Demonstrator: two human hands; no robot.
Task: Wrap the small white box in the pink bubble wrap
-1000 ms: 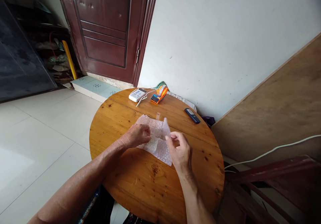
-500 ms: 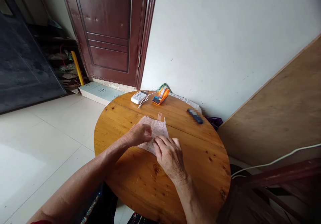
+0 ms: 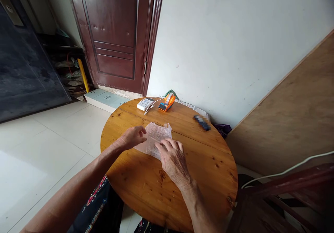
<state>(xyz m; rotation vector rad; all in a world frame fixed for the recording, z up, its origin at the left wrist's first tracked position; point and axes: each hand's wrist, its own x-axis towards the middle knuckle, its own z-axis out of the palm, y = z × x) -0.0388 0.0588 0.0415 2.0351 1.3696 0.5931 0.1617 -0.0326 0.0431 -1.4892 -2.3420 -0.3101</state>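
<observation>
A sheet of clear, pinkish bubble wrap (image 3: 158,132) lies on the round wooden table (image 3: 206,177), with its lower left part spread flatter and smoother than the bubbly upper part. At its left edge, my left hand (image 3: 133,137) hovers with thumb and fingers bent but apart, and nothing shows between them. My right hand (image 3: 174,160) rests its fingertips on the right side of the wrap, fingers bent and slightly spread. Whatever lies under my right palm is hidden.
Toward the back of the table are a white device (image 3: 145,103) with a cable and an orange tape dispenser (image 3: 167,102). A dark, blurred-out oblong object (image 3: 201,122) lies at the right. Wall and brown door (image 3: 114,59) stand beyond the far edge.
My left hand has moved left, off the middle of the bubble wrap to its edge, and the wrap's lower left part now lies spread out. My right hand has shifted slightly left.
</observation>
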